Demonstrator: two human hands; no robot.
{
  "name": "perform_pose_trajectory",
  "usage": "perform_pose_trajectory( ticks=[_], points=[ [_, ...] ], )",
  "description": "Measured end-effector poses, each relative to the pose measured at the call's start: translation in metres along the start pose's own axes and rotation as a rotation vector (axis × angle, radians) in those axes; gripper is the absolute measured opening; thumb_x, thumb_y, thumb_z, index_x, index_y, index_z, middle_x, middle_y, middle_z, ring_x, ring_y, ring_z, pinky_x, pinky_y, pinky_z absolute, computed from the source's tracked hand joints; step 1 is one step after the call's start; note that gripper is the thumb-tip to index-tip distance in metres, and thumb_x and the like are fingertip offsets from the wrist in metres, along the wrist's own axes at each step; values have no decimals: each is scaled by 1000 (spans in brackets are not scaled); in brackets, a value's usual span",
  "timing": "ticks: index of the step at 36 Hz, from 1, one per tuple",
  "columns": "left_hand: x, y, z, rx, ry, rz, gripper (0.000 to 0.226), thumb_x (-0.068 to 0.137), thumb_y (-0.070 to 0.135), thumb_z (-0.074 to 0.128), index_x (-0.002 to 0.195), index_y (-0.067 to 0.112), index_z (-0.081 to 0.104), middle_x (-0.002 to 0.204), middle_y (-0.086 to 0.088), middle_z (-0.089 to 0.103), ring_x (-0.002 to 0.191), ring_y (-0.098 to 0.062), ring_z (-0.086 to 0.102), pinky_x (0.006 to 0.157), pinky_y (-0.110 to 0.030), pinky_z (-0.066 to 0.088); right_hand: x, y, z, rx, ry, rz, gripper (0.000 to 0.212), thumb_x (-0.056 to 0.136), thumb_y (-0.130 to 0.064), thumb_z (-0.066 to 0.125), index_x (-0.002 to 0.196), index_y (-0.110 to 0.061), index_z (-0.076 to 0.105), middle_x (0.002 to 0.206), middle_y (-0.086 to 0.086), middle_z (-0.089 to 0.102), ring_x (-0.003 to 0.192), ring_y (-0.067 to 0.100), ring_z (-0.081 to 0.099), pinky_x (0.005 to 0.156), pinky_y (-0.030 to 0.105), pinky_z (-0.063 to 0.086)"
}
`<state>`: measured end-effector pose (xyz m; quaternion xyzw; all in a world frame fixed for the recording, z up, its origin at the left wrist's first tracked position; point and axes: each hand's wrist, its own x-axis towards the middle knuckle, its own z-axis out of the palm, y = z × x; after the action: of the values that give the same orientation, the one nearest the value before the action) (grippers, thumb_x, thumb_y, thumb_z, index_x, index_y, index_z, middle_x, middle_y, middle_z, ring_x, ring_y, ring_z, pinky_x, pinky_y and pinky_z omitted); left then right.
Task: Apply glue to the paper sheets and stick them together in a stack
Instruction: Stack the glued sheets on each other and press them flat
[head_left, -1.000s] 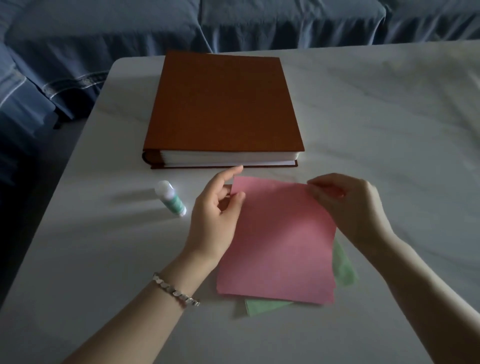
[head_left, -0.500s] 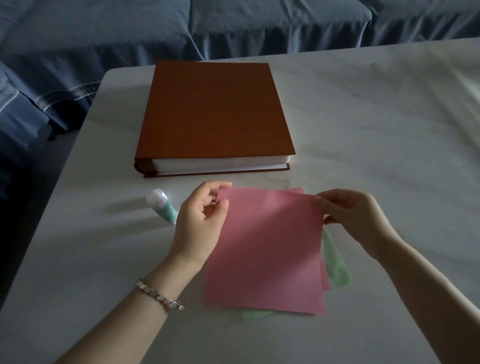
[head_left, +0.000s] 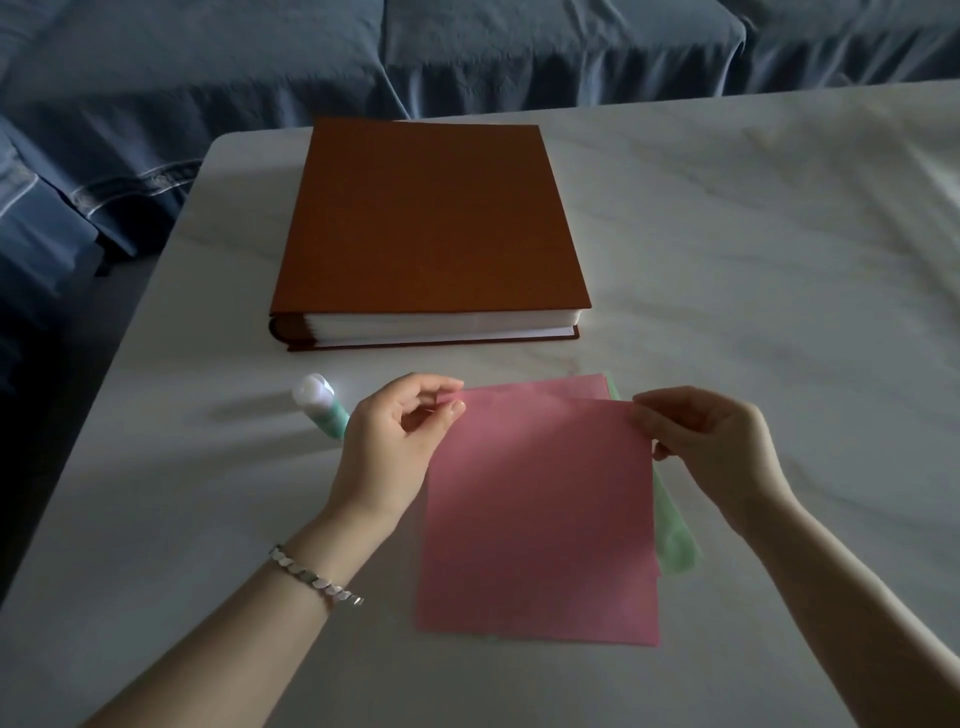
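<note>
Uppermost pink sheet (head_left: 540, 519) over green sheet (head_left: 675, 540); glue stick (head_left: 319, 402) flat, left.

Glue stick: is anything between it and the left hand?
Nothing visible. The glue stick lies on the table right beside the left hand, its near end hidden behind that hand. The hand is busy, though: it pinches a top corner of the pink sheet. The book lies farther back.

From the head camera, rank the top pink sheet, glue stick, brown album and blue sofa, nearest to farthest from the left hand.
1. top pink sheet: its far left corner is pinched by the left hand.
2. glue stick: lying just left of that hand.
3. brown album: farther back.
4. blue sofa: farthest back.
</note>
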<state>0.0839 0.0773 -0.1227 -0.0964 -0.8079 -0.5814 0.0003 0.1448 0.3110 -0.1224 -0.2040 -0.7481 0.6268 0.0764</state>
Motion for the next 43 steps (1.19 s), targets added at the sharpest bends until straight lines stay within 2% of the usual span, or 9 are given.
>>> perform_pose_trajectory(
  ticks=[5, 10, 17, 26, 30, 32, 39, 43],
  points=[
    [0, 1, 0, -57, -8, -56, 30, 79, 0, 69, 82, 29, 64, 75, 11, 67, 67, 6, 61, 62, -9, 46, -1, 2, -1, 26, 17, 6, 19, 76, 1, 70, 78, -17, 66, 54, -10, 67, 41, 1, 52, 47, 13, 46],
    [-1, 1, -1, -50, -3, -87, 30, 77, 3, 72, 82, 32, 64, 67, 16, 68, 63, 2, 61, 61, -11, 48, -1, 1, -3, 18, 16, 3, 16, 75, 1, 70, 80, -15, 67, 54, -9, 67, 41, 1, 52, 47, 12, 46],
    [-1, 5, -1, -64, 11, -142, 33, 76, 5, 74, 87, 34, 62, 65, 11, 68, 59, 3, 61, 63, -10, 48, -2, 0, -5, 6, 8, 3, 18, 74, -1, 72, 80, -17, 66, 53, -10, 67, 41, 0, 52, 48, 11, 46],
    [0, 6, 0, -130, 0, -232, 36, 75, 3, 74, 89, 34, 62, 61, 13, 69, 63, -7, 64, 60, -12, 50, -2, 0, -7, -4, 25, 11, 16, 72, -1, 73, 78, -15, 67, 53, -12, 67, 44, 0, 56, 50, 11, 48],
    [0, 5, 0, -127, -7, -229, 36, 75, 2, 74, 88, 33, 63, 63, 9, 70, 66, -13, 65, 69, -23, 54, 0, -1, -7, -3, 27, 20, 15, 73, -1, 72, 78, -14, 67, 50, -12, 65, 43, 0, 54, 49, 10, 48],
    [0, 5, -1, -123, -7, -225, 36, 74, 2, 75, 88, 33, 63, 64, 8, 71, 67, -15, 66, 70, -23, 54, 0, -1, -7, -6, 23, 23, 15, 74, 0, 71, 79, -14, 67, 49, -12, 65, 42, 0, 53, 49, 10, 48],
    [0, 7, -2, -86, -15, -173, 34, 73, 1, 75, 85, 31, 64, 69, 3, 69, 62, -3, 64, 64, -12, 51, 1, 0, -7, -17, 2, 20, 20, 76, 2, 69, 77, -17, 66, 48, -11, 64, 42, 1, 54, 48, 10, 46],
    [-1, 8, -1, -23, -57, -78, 32, 74, -3, 73, 82, 27, 67, 72, 10, 66, 62, 6, 60, 64, -5, 46, 1, 1, -7, -21, -15, 7, 21, 77, 2, 68, 78, -19, 66, 51, -11, 65, 44, 0, 54, 50, 10, 47]
  ],
)
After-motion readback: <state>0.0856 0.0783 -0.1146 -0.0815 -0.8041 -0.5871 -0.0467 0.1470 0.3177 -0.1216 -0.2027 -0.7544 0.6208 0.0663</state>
